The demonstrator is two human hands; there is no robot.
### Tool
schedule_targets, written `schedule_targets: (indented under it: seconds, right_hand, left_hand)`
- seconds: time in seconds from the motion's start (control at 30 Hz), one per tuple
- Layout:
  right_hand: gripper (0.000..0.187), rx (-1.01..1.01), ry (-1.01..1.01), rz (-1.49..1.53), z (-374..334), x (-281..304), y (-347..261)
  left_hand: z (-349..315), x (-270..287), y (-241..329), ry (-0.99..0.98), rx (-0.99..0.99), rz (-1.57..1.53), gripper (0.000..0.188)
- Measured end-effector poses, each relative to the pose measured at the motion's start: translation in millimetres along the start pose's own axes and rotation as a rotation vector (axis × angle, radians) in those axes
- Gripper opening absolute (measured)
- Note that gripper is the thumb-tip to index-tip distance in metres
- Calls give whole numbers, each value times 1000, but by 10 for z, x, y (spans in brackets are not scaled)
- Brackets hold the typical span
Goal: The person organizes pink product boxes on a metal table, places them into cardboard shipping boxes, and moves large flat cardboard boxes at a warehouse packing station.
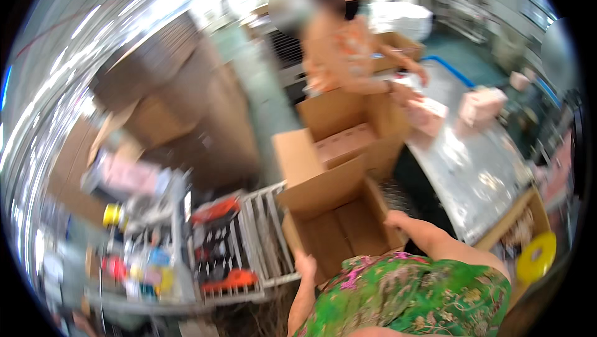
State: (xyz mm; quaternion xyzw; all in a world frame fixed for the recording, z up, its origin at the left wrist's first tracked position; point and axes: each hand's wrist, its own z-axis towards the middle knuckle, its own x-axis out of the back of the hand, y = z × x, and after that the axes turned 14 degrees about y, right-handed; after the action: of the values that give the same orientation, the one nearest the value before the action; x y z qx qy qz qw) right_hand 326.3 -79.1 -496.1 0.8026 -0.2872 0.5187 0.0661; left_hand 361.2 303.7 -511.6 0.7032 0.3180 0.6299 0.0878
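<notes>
An open cardboard box (342,230) stands right in front of me, its inside bare and one flap raised at the far side. My left hand (305,264) grips the box's left wall, low and near me. Over the top edge of the right wall my right hand (396,219) is closed, fingers partly hidden and blurred. Just beyond is a second open cardboard box (385,144), with pale pink packages (344,143) lying inside it. My green flowered clothing covers the near side of my box.
Across from me, a person in an orange top (357,48) handles a pink package (426,115) at a metal table (479,169). Stacked cardboard (205,113) rises at left. A white slatted rack (268,234) and cluttered shelf adjoin my box. Yellow tape roll (536,257) sits at right.
</notes>
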Motion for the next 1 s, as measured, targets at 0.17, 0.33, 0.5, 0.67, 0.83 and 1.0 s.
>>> schedule_targets:
  seconds: [0.17, 0.33, 0.5, 0.67, 0.83, 1.0]
  right_hand:
    - [39, -115, 24, 20, -49, 180, 58]
    - [39, -117, -1, 42, -105, 207, 115]
    - [42, -133, 47, 44, -79, 105, 178]
    - [43, -113, 26, 25, 54, 54, -15]
    - [32, -22, 72, 56, 61, -86, 257]
    - [45, 194, 114, 99, 280, -68, 441]
  left_hand:
    - [-29, -172, 54, 196, -140, 53, 66]
    - [-63, -212, 68, 148, -127, 44, 68]
    - [-72, -230, 44, 191, -155, 73, 66]
    - [-80, -113, -47, 254, -106, 59, 60]
    - [-120, -104, 118, 194, -76, -25, 38]
    - [-113, -108, 208, 347, -92, 29, 47]
